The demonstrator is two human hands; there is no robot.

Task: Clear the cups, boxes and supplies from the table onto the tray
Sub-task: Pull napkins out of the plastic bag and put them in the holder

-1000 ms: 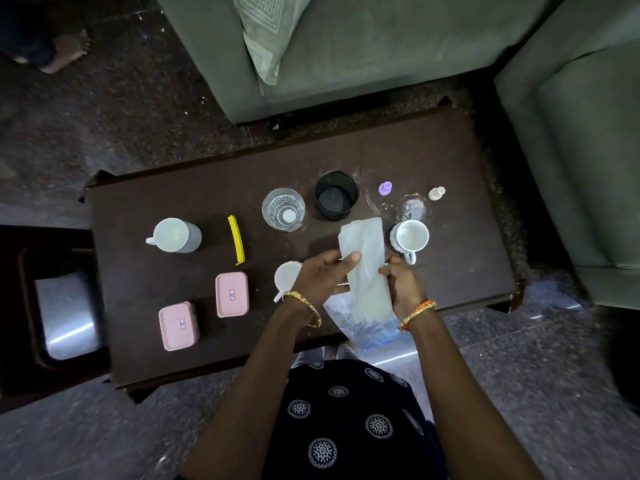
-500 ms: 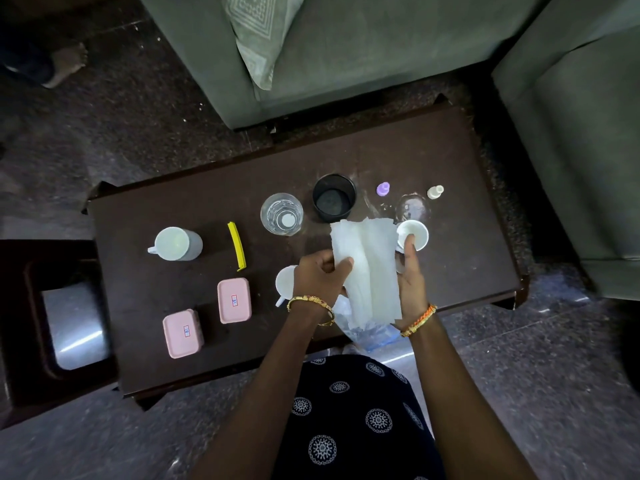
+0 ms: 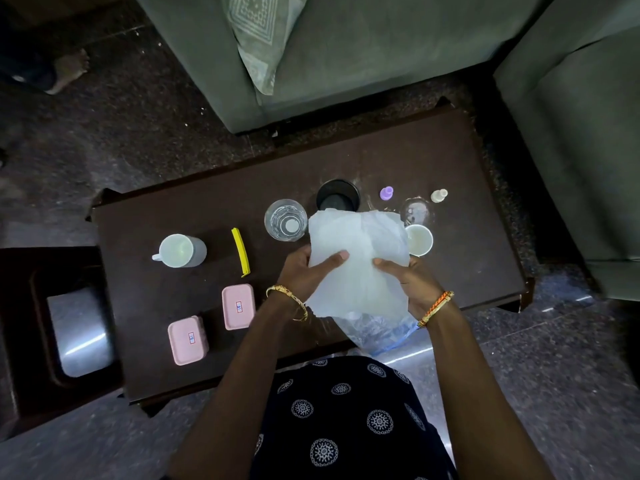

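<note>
- The dark wooden table (image 3: 398,161) fills the middle, its near edge hidden behind the person's patterned dark garment (image 3: 343,414) at 6 o'clock.
- Grey-green sofa (image 3: 363,53) at 12 o'clock, cut off by the top edge, with a patterned cushion (image 3: 258,32) leaning on it; a second seat (image 3: 575,133) runs out of frame at 3 o'clock.
- Dark speckled floor (image 3: 114,133) all round; at 10 o'clock a bare foot (image 3: 69,69), its owner out of frame.
- At 9 o'clock, a dark stand holds the shiny metal tray (image 3: 81,332), apart from the table.
- Dead centre, a white sheet (image 3: 358,261) is spread wide; left hand (image 3: 304,271) clamped on its left edge, right hand (image 3: 410,282) gripping the right edge. It covers whatever lies beneath.
- A clear plastic bag (image 3: 375,332) peeks out under the sheet, mostly hidden.
- White mug (image 3: 180,251) at 9 o'clock of the sheet; two pink boxes (image 3: 188,339) (image 3: 238,306) at 8 o'clock, labels too small to read.
- Clear glass (image 3: 285,220) and black cup (image 3: 337,199) at 12 o'clock, the cup's near rim hidden.
- Small white cup (image 3: 419,240) at 3 o'clock, partly covered; a glassy thing (image 3: 415,209) behind it, hard to make out.
- Yellow clip (image 3: 241,251), purple cap (image 3: 387,193), tiny pale bottle (image 3: 439,195).
</note>
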